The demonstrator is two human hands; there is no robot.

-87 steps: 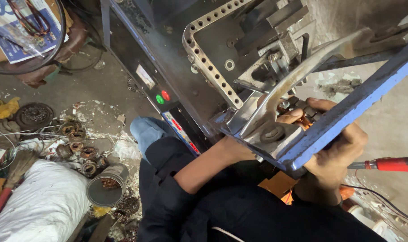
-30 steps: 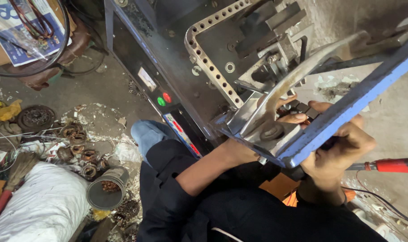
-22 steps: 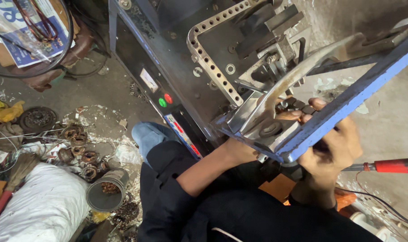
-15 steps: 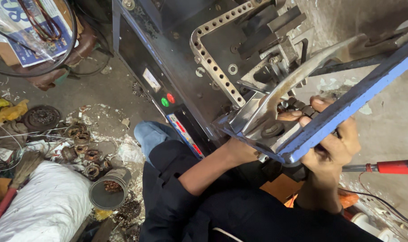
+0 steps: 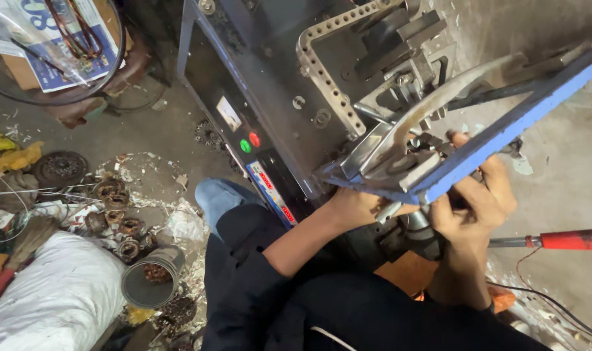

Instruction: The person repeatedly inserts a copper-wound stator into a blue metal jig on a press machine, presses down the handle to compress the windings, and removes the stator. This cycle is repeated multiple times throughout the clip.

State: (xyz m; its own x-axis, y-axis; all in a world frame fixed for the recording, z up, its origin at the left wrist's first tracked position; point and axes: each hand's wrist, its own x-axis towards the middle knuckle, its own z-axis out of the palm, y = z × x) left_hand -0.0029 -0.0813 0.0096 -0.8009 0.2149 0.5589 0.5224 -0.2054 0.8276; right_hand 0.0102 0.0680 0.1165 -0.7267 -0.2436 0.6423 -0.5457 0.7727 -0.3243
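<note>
I sit at a dark metal machine (image 5: 276,78) with a blue-edged steel frame (image 5: 504,130) and a long shiny lever (image 5: 432,97). My left hand (image 5: 354,207) reaches under the frame's near corner; its fingers are hidden by the metal. My right hand (image 5: 474,205) is beneath the blue bar, fingers curled around a small dark metal part (image 5: 432,146) in the machine's jaw. What exactly the right hand grips is partly hidden by the bar.
A red-handled tool (image 5: 562,239) lies at the right. On the floor at the left are several copper-wound motor cores (image 5: 117,218), a grey can (image 5: 149,283), a white sack (image 5: 55,305) and scattered scraps. Green and red buttons (image 5: 250,143) sit on the machine's front panel.
My right hand has shifted slightly up and inward under the blue bar. The view has drifted a little to the left. My left hand stays under the frame.
</note>
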